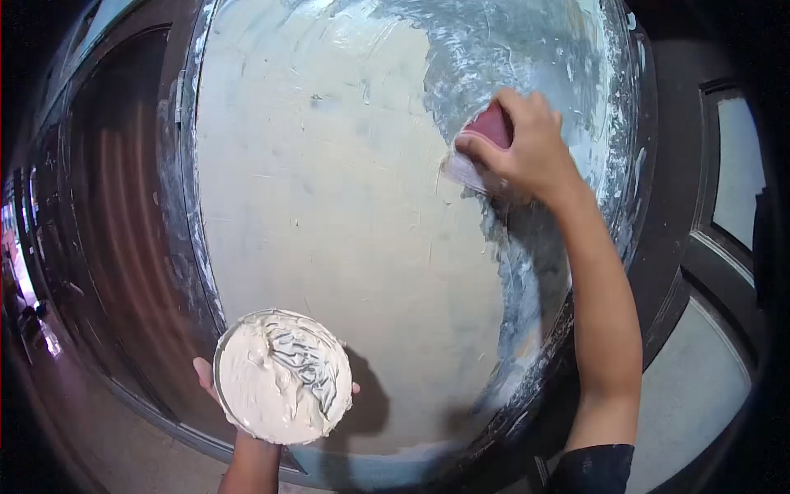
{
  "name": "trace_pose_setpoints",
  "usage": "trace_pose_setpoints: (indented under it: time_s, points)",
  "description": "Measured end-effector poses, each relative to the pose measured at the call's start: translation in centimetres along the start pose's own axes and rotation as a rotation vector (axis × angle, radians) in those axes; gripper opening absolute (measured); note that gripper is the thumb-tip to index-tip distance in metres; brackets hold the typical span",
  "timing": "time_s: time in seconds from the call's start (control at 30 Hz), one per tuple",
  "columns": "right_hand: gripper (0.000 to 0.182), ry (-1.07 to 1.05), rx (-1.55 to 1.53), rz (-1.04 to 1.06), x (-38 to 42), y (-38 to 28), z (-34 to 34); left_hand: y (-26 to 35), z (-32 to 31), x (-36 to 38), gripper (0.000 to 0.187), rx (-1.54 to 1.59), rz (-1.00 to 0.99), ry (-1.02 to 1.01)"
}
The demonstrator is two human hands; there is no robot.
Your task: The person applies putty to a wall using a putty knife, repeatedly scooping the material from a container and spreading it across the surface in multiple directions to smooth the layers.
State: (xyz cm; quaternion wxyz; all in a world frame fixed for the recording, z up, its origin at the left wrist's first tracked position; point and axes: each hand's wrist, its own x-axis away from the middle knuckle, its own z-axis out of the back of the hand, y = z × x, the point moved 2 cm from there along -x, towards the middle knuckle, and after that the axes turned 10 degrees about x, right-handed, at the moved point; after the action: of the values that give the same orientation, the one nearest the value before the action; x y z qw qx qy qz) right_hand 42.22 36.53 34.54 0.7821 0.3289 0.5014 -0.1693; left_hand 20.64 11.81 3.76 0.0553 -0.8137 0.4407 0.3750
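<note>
White paste covers most of the big wall panel, and a grey bare patch sits just above and below the right hand. That hand grips a red-handled scraper pressed flat on the panel, spreading. Next it likely needs more paste from the round plate, held below by the left hand.

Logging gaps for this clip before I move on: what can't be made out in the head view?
- Scraper: the right hand covers its handle; the blade edge is blurred.
- Left hand: mostly behind the round plate of putty; only fingertips show at its rim.
- Panel: its top is cut off by the frame edge.
- Far left: dark, warped, unreadable.
</note>
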Motion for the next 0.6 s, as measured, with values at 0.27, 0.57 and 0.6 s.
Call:
trace_pose_setpoints:
  time_s: [0.27,0.57,0.6]
  points:
    - [0.063,0.045,0.004,0.053,0.9,0.2,-0.4,-0.7,-1.8,-1.1,0.116,0.026,0.125,-0.195]
    - [0.06,0.052,-0.013,-0.028,0.5,0.9,-0.7,-0.5,-0.6,-0.6,0.112,0.003,0.131,-0.145]
    - [0.06,0.1,0.011,-0.091,0.4,1.2,-0.7,-0.5,-0.3,-0.1,0.111,-0.061,0.027,0.049]
